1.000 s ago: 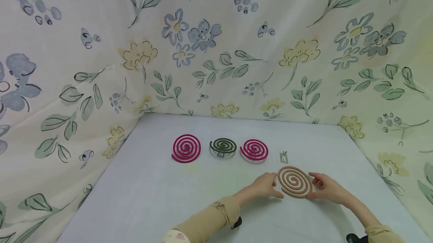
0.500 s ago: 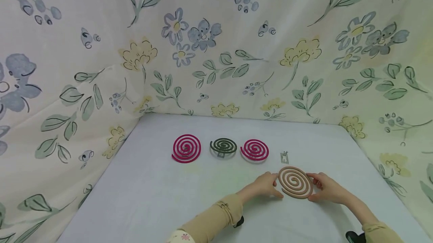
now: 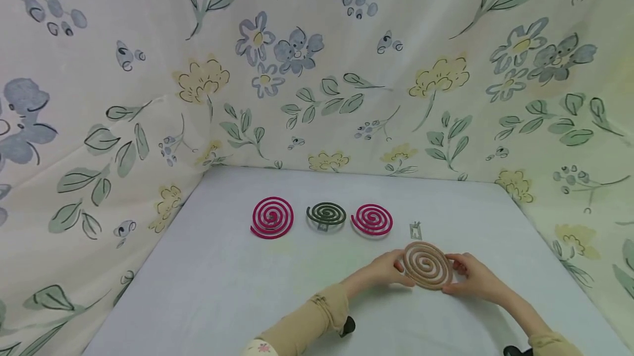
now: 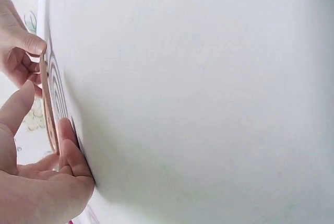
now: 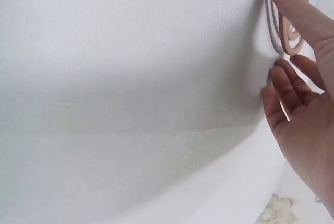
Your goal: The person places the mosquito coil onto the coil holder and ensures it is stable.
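Together the left hand (image 3: 385, 271) and right hand (image 3: 470, 278) pinch the tan coil (image 3: 427, 266) by opposite edges, raising it off the table (image 3: 208, 284) just before the small metal stand (image 3: 415, 230), presumably sparing the brittle spiral.

The scene is lit brightly and evenly by soft, diffuse light; no single source can be made out. Only faint, short shadows are cast on the white table (image 3: 208, 290), the clearest being seen under the tan coil (image 3: 427, 266) in the two wrist views. No glare is seen. The head view is fairly sharp in the middle, though the floral cloth (image 3: 148, 70) is stretched and bent toward the edges by a wide lens. In the wrist views the table surface is washed out, nearly featureless, and the left hand (image 4: 36, 182) and right hand (image 5: 305, 114) are rendered slightly soft at close range.
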The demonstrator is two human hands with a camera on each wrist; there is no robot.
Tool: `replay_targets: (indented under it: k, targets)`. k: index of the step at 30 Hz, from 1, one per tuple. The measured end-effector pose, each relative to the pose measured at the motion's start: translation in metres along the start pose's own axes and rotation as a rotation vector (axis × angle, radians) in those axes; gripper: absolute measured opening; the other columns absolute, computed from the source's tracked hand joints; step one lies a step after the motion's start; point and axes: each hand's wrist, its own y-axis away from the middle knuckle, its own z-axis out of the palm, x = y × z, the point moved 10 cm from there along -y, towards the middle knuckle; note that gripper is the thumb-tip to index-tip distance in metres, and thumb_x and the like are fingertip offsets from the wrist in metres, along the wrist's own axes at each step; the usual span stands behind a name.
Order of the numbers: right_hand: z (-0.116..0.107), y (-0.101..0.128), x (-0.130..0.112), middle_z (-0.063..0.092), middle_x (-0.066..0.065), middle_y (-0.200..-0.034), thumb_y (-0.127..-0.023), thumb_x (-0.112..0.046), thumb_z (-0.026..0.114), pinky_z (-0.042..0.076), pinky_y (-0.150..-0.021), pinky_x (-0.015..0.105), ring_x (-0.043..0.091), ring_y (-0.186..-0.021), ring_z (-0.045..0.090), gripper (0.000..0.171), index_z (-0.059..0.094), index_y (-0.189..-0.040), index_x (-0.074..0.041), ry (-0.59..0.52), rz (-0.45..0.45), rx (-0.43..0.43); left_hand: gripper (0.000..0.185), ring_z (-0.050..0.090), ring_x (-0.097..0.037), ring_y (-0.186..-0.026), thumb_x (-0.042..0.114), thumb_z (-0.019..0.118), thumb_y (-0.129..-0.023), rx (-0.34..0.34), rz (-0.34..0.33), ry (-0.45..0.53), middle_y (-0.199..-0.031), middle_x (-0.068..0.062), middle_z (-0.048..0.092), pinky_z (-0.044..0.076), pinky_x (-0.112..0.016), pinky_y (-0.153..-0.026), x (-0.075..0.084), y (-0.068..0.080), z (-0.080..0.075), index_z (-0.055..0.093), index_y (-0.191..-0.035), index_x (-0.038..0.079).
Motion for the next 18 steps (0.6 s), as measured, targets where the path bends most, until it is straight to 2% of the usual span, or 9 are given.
replay_targets:
  k: [4,9,14,18]
  targets:
    - [-0.003,0.004,-0.003,0.056,0.006,-0.095,-0.065,-0.027,0.086,0.043,-0.067,0.022,0.001,-0.081,0.047,0.077,0.051,-0.123,0.01,-0.055,-0.008,0.034,0.077,0.052,-0.005,-0.069,0.014,0.079,-0.075,0.026,-0.005,0.12,-0.087,0.0,0.062,0.043,-0.02,-0.059,-0.002,0.005,-0.002,0.04,-0.142,0.014]
    - [-0.007,0.007,-0.01,0.059,0.009,-0.098,-0.072,-0.016,0.081,0.044,-0.061,0.02,-0.003,-0.077,0.051,0.075,0.042,-0.13,0.012,-0.21,-0.023,0.057,0.077,0.063,-0.011,-0.071,0.009,0.072,-0.082,0.002,0.052,0.316,-0.088,-0.009,0.069,0.044,-0.02,-0.061,0.004,0.008,0.0,0.028,-0.145,0.011]
    - [-0.012,0.004,-0.013,0.066,-0.001,-0.091,-0.081,-0.01,0.073,0.048,-0.059,0.021,0.0,-0.071,0.056,0.078,0.028,-0.141,0.009,-0.382,-0.006,0.057,0.073,0.069,-0.025,-0.074,0.002,0.065,-0.087,0.019,0.173,0.483,-0.091,-0.026,0.069,0.048,-0.02,-0.064,0.015,0.002,-0.003,0.022,-0.145,0.011]
    - [-0.01,0.002,-0.012,0.066,-0.013,-0.094,-0.09,-0.012,0.064,0.05,-0.07,0.019,-0.003,-0.082,0.06,0.079,0.014,-0.149,0.001,-0.526,0.04,0.011,0.068,0.07,-0.033,-0.077,-0.002,0.061,-0.088,0.068,0.228,0.567,-0.096,-0.032,0.066,0.05,-0.019,-0.07,0.019,-0.005,-0.012,0.024,-0.144,0.01]
